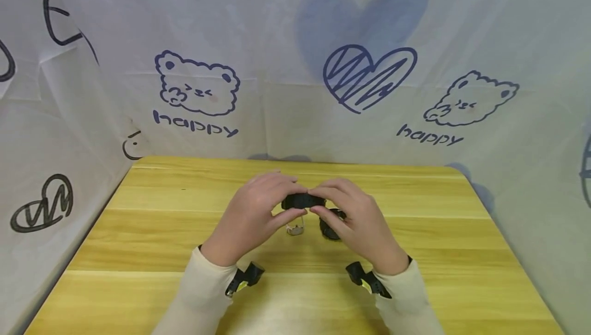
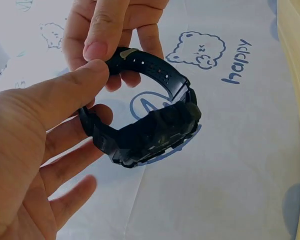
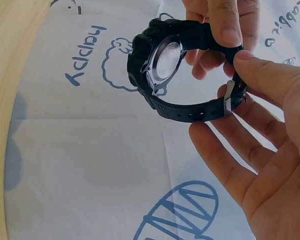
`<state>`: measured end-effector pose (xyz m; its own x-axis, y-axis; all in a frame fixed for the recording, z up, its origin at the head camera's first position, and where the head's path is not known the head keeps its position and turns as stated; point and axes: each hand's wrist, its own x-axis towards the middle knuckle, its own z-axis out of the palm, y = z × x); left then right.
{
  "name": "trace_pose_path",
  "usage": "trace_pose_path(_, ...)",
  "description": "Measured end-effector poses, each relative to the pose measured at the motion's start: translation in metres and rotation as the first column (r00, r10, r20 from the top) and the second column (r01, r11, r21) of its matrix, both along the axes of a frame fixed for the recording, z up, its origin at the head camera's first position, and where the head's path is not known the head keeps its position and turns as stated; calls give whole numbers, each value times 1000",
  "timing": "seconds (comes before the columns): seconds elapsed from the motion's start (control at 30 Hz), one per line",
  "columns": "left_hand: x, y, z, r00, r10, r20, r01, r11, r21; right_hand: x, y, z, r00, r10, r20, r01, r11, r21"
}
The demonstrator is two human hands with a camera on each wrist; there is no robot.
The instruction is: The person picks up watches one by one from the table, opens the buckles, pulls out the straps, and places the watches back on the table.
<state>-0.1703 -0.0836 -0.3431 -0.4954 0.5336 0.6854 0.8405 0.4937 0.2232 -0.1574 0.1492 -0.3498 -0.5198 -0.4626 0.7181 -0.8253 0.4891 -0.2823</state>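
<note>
A white cloth [image 1: 277,119] stands as the wall at 12 o'clock, and before it spreads the wooden table [image 1: 138,232]. Above this table, the left hand [image 1: 251,217] at 9 o'clock and the right hand [image 1: 360,222] near 3 o'clock are both pinching, thumb against finger, the strap of a black watch [image 1: 303,200], which is held in the air between them. The strap bends into a ring; whether it is fastened, I cannot tell. I judge this watch rather light, with a stiff case and a rubbery, springy strap, not very slippery; the smooth metal back may be more slippery. The strap near the buckle [image 3: 229,99], or the case sides, should be good places for holding. From the held watch, a second dark watch [image 1: 329,230] lies at 4 o'clock, partly hidden by the right hand, and a small metallic piece [image 1: 295,230] towards 6 o'clock. On the cloth one reads "happy" at 10 and at 2 o'clock, and "Rabbit" in the right wrist view at 1 o'clock; on the held watch, no brand is readable.
</note>
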Motion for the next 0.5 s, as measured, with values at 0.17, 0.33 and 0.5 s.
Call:
trace_pose_path(0.17,1,0,1,1000,-15,-1,15,1000,7,1,2,0,999,7,50,-6,1000,-6)
trace_pose_path(0.33,0,-2,1,1000,-10,27,9,999,41,4,3,0,983,12,184,-10,1000,-7)
trace_pose_path(0.5,0,-4,1,998,-33,54,29,997,77,5,2,2,959,22,282,-16,1000,-23)
